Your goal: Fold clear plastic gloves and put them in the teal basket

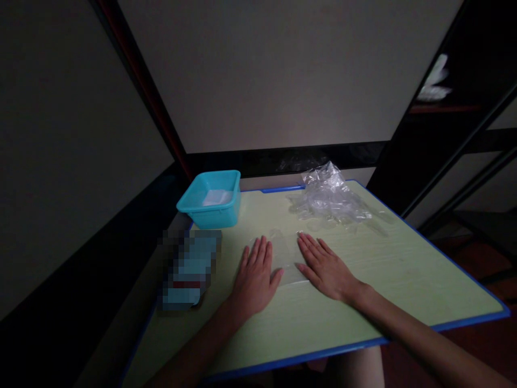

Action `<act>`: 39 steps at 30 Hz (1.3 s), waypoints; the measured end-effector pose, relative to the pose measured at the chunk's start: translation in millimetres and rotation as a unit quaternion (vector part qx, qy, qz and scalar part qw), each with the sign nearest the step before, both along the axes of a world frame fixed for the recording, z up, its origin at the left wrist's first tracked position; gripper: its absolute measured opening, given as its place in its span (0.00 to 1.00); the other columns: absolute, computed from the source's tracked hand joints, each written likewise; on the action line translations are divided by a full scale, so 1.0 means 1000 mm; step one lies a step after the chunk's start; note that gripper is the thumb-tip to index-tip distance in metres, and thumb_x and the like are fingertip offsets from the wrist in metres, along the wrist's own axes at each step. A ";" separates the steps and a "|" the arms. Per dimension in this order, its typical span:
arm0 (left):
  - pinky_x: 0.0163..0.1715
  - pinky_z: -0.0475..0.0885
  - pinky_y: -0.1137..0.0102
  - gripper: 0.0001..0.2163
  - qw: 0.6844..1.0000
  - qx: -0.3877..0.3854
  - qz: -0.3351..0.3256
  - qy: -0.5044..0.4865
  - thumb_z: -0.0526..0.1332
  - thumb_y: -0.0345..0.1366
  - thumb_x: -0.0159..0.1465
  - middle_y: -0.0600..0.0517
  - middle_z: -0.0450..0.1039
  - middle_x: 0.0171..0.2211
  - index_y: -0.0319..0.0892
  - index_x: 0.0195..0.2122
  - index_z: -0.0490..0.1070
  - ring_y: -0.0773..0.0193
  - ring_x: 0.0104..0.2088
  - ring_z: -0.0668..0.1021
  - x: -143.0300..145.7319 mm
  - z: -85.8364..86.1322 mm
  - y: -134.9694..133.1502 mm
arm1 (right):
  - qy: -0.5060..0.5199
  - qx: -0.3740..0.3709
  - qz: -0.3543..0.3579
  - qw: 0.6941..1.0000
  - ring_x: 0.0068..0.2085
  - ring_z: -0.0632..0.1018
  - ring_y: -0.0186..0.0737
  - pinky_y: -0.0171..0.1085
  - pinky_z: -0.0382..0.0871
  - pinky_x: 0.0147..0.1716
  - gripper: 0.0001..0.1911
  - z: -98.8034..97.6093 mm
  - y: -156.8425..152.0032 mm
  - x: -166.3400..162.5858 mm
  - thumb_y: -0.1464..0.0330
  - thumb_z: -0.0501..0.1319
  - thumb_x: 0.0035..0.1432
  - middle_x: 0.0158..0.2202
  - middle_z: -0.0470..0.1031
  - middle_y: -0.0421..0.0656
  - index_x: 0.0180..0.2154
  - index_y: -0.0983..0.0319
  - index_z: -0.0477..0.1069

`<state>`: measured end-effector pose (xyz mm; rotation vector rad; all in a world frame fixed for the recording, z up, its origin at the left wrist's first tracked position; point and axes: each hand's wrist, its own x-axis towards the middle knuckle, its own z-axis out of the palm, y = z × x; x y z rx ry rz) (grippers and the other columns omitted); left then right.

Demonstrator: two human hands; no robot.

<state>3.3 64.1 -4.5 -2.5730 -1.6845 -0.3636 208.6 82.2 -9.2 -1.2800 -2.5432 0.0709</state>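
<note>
A thin transparent sheet of plastic [286, 258], by its outline a disposable glove, lies flat on the table between my hands. My left hand [256, 277] rests palm down on its left side, fingers stretched out and thumb apart. Opposite it, my right hand [323, 264] is also flat, palm down, its fingertips at the sheet's right edge. Neither hand grips anything. Farther back on the right lies a crumpled heap of similar transparent plastic gloves [333, 196], several finger shapes poking out of it.
The table [396, 285] has a pale yellow-green top and a blue rim. A turquoise plastic basin [216, 215] holding a folded white item [217, 197] stands at the back left. In front of it lies a blurred-out flat object [189, 269]. Behind the table rises a panelled wall [274, 81].
</note>
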 end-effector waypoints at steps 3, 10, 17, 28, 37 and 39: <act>0.57 0.48 0.51 0.29 0.999 -0.013 -0.017 -0.025 0.51 0.42 0.62 0.35 0.44 0.61 0.28 0.59 0.48 0.50 0.61 0.48 -0.004 0.002 0.001 | 0.046 -0.026 0.037 0.998 0.62 0.50 0.45 0.50 0.50 0.57 0.29 0.007 -0.003 0.013 0.59 0.45 0.62 0.61 0.47 0.53 0.59 0.68 0.49; 0.58 0.49 0.57 0.26 0.988 -0.027 -0.111 -0.103 0.51 0.33 0.61 0.42 0.46 0.62 0.35 0.60 0.44 0.59 0.61 0.49 -0.026 0.008 -0.012 | 0.074 0.045 0.132 0.987 0.51 0.68 0.42 0.44 0.64 0.49 0.14 0.014 -0.019 0.037 0.65 0.52 0.61 0.47 0.71 0.48 0.45 0.63 0.67; 0.55 0.57 0.56 0.29 0.984 -0.006 -0.119 -0.130 0.54 0.30 0.58 0.42 0.59 0.55 0.40 0.60 0.44 0.55 0.56 0.61 -0.037 0.010 -0.031 | -0.042 0.166 0.187 0.967 0.42 0.73 0.41 0.41 0.68 0.40 0.12 0.019 -0.022 0.039 0.73 0.49 0.62 0.38 0.74 0.48 0.40 0.65 0.70; 0.50 0.62 0.58 0.40 0.980 -0.012 -0.108 -0.166 0.58 0.31 0.55 0.43 0.64 0.50 0.42 0.61 0.30 0.54 0.50 0.68 -0.035 0.005 -0.028 | -0.094 0.212 0.207 0.950 0.41 0.73 0.41 0.43 0.68 0.42 0.13 0.023 -0.021 0.020 0.75 0.47 0.62 0.39 0.75 0.49 0.42 0.65 0.69; 0.49 0.63 0.59 0.35 0.983 -0.008 -0.101 -0.155 0.58 0.31 0.54 0.43 0.66 0.49 0.41 0.60 0.41 0.55 0.49 0.69 -0.034 0.007 -0.029 | -0.014 0.187 0.142 0.972 0.45 0.74 0.42 0.43 0.70 0.42 0.12 0.005 -0.016 0.021 0.73 0.50 0.61 0.44 0.74 0.49 0.42 0.64 0.70; 0.49 0.63 0.59 0.34 0.983 -0.007 -0.100 -0.151 0.58 0.31 0.54 0.43 0.66 0.49 0.42 0.60 0.42 0.55 0.49 0.69 -0.034 0.007 -0.029 | 0.009 0.170 0.134 0.976 0.44 0.75 0.42 0.42 0.71 0.41 0.12 0.004 -0.015 0.021 0.72 0.50 0.61 0.42 0.75 0.49 0.42 0.65 0.70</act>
